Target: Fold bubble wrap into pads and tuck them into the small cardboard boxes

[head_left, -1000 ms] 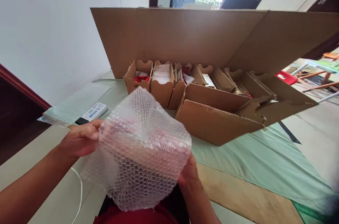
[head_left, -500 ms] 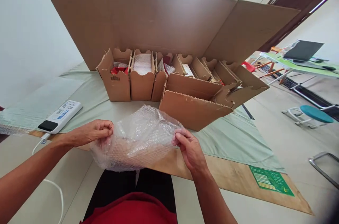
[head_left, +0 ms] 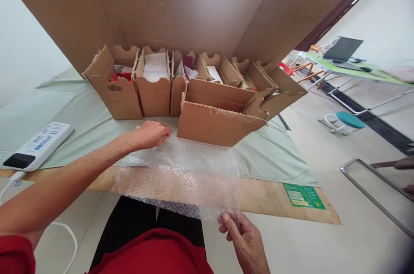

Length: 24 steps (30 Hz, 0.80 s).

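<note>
A sheet of clear bubble wrap (head_left: 181, 179) lies spread over the table's front edge, its near side hanging above my lap. My left hand (head_left: 151, 133) is closed at the sheet's far edge, close to the cardboard bins; its fingertips are partly turned from view. At the near right corner, my right hand (head_left: 241, 233) pinches the wrap between thumb and fingers. Just beyond the sheet sits an open cardboard bin (head_left: 220, 125), set crosswise in front of the others.
Behind stands a row of cardboard bins (head_left: 153, 97) holding wrapped and red items, backed by a tall cardboard panel (head_left: 181, 11). A white power bank (head_left: 40, 144) with a cable lies at left. A teal stool (head_left: 349, 119) and a metal frame (head_left: 362, 179) are at right.
The bubble wrap has gone from bunched between my hands to spread flatter. My left hand moved forward and right, my right hand down toward me. The view has tilted down and shifted.
</note>
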### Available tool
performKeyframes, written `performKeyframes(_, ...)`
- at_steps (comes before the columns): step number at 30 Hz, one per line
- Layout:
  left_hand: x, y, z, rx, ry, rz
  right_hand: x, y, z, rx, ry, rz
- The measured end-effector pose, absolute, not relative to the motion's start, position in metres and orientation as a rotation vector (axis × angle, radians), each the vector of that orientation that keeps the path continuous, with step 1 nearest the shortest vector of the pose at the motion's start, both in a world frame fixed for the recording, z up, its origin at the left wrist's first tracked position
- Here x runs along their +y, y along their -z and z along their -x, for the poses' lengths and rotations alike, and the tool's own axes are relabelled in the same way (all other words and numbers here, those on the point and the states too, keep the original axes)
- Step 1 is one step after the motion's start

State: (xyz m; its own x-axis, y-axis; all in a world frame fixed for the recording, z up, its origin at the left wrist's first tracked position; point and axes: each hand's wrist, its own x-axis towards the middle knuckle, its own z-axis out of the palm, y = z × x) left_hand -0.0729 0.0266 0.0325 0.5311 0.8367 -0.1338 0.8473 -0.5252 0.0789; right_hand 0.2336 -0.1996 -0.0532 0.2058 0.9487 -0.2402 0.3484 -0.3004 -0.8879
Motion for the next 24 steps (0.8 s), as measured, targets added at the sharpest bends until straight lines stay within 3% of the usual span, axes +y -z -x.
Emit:
performKeyframes(5,0.029,0.001,0.056,1.433,-0.030,-2.709,-0.206,0.050,-0.276,-1.291,-0.859,1.912)
performKeyframes(12,0.022,0.002,0.072,1.516,-0.784,-2.103,-0.136,0.007,-0.323,-1.443,-0.419,1.857)
performKeyframes(18,0.014,0.007,0.021,1.160,-0.996,-1.782,-0.019,0.002,-0.290,-1.486,-0.647,1.465)
performKeyframes(24,0.011,0.004,0.001,1.080,-0.959,-1.716,0.022,0.006,-0.291,-1.491,-0.757,1.397)
